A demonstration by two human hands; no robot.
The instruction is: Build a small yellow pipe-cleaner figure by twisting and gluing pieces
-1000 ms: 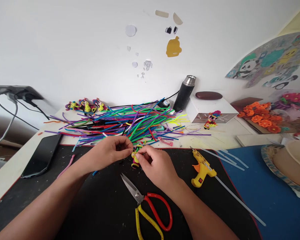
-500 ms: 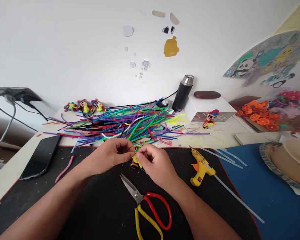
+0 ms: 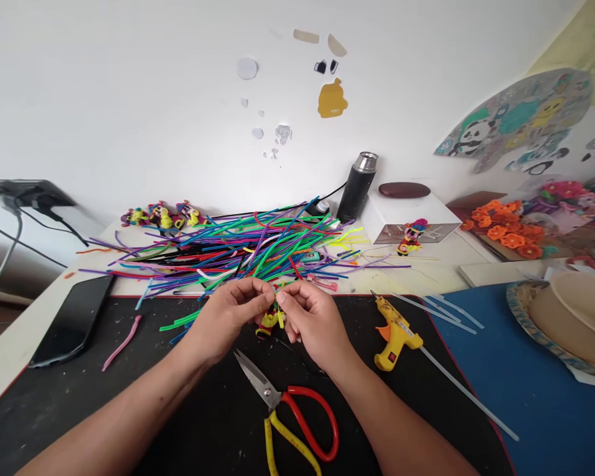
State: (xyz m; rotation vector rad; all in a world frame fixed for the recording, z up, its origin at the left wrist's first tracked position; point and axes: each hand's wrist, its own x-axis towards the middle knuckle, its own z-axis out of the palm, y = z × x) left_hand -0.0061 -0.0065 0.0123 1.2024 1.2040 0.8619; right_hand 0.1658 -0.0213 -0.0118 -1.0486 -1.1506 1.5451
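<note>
A small pipe-cleaner figure (image 3: 266, 324) with yellow and red parts is between my hands, over the black mat (image 3: 188, 410). My left hand (image 3: 233, 309) pinches at its upper part, thumb against forefinger. Opposite it, my right hand (image 3: 313, 320) pinches at the same spot, the fingertips almost meeting. Much of the figure is hidden behind the fingers. Just below the hands lie scissors (image 3: 268, 392), blades nearly together, with one red and one yellow handle.
Behind the hands spreads a pile of coloured pipe cleaners (image 3: 258, 248). A yellow glue gun (image 3: 395, 334) lies to the right, near clear glue sticks (image 3: 449, 312). A phone (image 3: 72, 320) is at left. Finished figures (image 3: 164, 215), a black flask (image 3: 357, 188) and a white box (image 3: 416, 215) stand by the wall.
The view has shifted slightly. My hands have turned a little at the figure, and a yellow strip now shows between them. Green and blue pipe-cleaner ends have come into sight beside my left wrist.
</note>
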